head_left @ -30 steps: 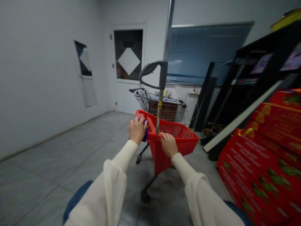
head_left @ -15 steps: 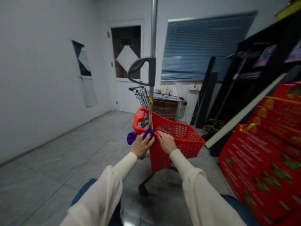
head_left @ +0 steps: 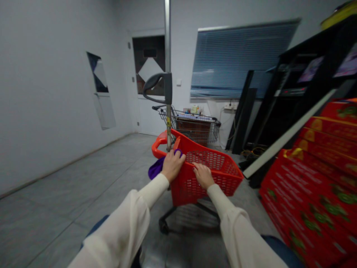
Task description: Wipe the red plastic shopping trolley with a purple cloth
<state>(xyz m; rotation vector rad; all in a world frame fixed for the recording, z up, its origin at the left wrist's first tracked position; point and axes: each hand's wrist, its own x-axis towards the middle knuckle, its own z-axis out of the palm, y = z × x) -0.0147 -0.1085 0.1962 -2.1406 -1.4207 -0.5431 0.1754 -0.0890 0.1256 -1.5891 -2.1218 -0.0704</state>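
A red plastic shopping cart [head_left: 189, 186] on a dark wheeled frame stands in front of me. My left hand [head_left: 172, 163] is closed on a purple cloth [head_left: 156, 169] and presses it on the near top rim, close to the cart's red handle [head_left: 158, 147]. Part of the cloth hangs out on the left, and a bit shows above my fingers. My right hand [head_left: 203, 175] grips the near rim of the basket further right, with its fingers over the edge. A metal pole [head_left: 167, 44] with a grey loop handle [head_left: 156, 87] rises from beside the cart's handle.
Behind stands a wire shopping cart [head_left: 195, 128] with small items beyond it. Stacked red boxes [head_left: 304, 197] fill the right side, with a pale board [head_left: 290, 130] leaning beside them. A white door [head_left: 152, 115] is at the back, and grey floor [head_left: 92, 175] stretches left.
The red cart and pole have shifted left in view. My left hand with the purple cloth has moved along the rim, slightly right and up. My right hand has slid right along the rim.
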